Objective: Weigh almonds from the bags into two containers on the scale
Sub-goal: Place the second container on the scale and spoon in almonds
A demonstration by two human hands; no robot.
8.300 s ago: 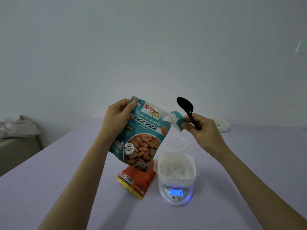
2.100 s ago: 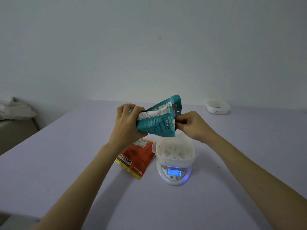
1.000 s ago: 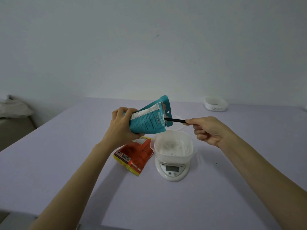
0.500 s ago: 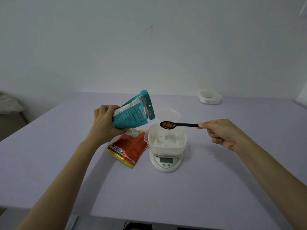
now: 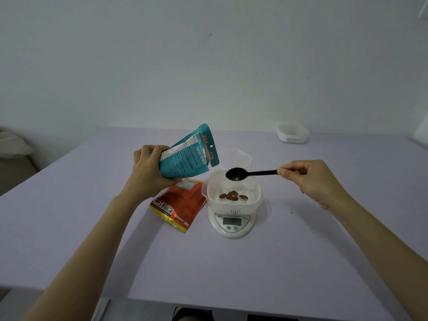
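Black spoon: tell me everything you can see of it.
The black spoon is glossy, plastic-looking, with an oval bowl and a slim straight handle. It hangs roughly level, bowl toward the person's left, seemingly empty, over the far rim of the white container holding a few almonds. Only the right hand touches it, pinching the handle's end.

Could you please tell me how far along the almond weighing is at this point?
Early. Done: a few almonds lie in the white container on the scale. In hand: the left hand holds the teal bag tilted; the right hand pinches the empty black spoon above the container. Left: probably more scoops, the orange bag lying on the table, and the second container at the far edge.
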